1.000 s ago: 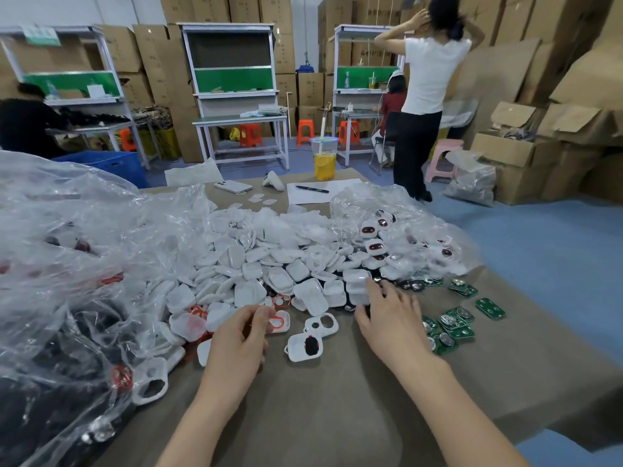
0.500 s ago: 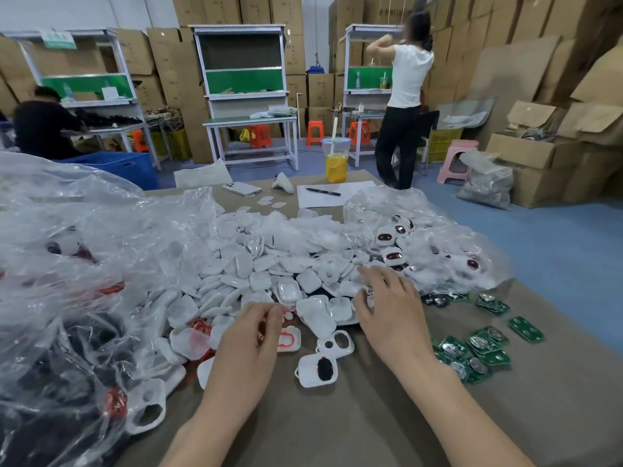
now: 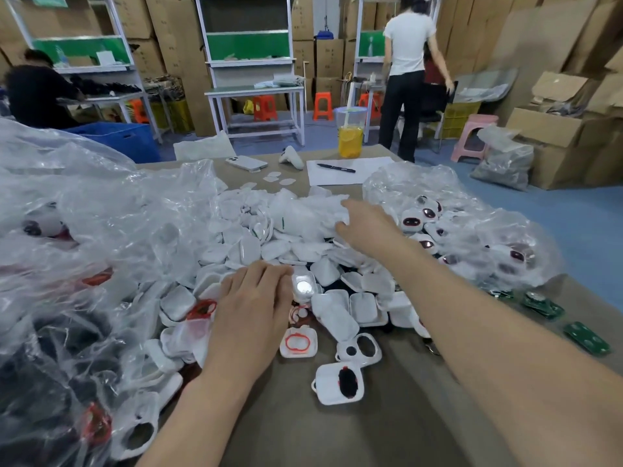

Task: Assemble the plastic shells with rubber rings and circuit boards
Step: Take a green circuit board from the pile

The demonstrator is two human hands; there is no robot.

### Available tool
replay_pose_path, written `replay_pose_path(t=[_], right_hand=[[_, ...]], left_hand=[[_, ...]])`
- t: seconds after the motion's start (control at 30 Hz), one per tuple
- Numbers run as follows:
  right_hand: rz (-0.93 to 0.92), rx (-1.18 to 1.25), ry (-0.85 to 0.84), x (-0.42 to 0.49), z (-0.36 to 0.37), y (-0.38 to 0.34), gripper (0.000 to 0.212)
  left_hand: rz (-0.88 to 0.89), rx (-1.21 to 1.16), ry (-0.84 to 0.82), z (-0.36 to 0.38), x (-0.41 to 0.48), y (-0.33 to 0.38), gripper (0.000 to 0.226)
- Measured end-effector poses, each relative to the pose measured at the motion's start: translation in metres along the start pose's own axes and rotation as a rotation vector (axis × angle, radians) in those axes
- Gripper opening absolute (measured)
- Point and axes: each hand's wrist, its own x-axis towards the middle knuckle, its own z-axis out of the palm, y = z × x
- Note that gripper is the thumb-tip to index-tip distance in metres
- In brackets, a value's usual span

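Observation:
A heap of white plastic shells (image 3: 269,244) covers the middle of the brown table (image 3: 387,433). My left hand (image 3: 251,318) lies palm down on the near side of the heap, fingers fairly straight. Its fingertips touch a shell with a shiny disc (image 3: 303,286) inside. My right hand (image 3: 365,225) reaches far into the heap, and its curled fingertips are sunk in white pieces, so what they hold is hidden. In front lie a shell with a red rubber ring (image 3: 298,342), a two-hole shell (image 3: 359,350) and a shell with a black oval (image 3: 338,382). Green circuit boards (image 3: 586,338) lie at the right.
A large clear bag (image 3: 67,264) of parts fills the left side. A smaller clear bag (image 3: 472,230) of finished units sits at the right. Behind the heap are a phone (image 3: 244,163), paper with a pen (image 3: 337,168) and a yellow drink (image 3: 350,136). A person (image 3: 408,79) stands beyond.
My right hand has gone from the near edge of the heap, by the green boards, forward to its far top. My left hand slid forward onto the shells.

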Motion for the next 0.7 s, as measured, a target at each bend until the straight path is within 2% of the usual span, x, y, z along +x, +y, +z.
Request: replay_pose_path(t=[0.13,0.33,0.47,0.53,0.63,0.7], right_hand=[[0.028,-0.109,0.006,0.012,0.001,-0.004,0.037],[-0.032,-0.047,0.258,0.000,-0.005,0.010,0.025],[-0.132,0.253,0.341,-0.032,-0.016,0.021,0.036],[-0.164,0.466,0.365,-0.055,-0.015,0.025,0.023],[-0.145,0.777,0.263,-0.089,-0.004,0.026,0.012],[-0.131,0.998,0.165,-0.105,0.007,0.027,0.021]], left_hand=[[-0.002,-0.031,0.008,-0.002,0.000,0.001,0.035],[-0.001,-0.079,0.046,-0.003,-0.001,0.001,0.035],[0.045,-0.054,0.120,-0.006,-0.004,-0.001,0.030],[0.070,-0.033,0.181,-0.008,-0.004,0.000,0.027],[0.141,-0.044,0.267,-0.011,-0.005,0.005,0.026],[0.139,-0.179,0.250,-0.013,-0.007,0.012,0.025]])
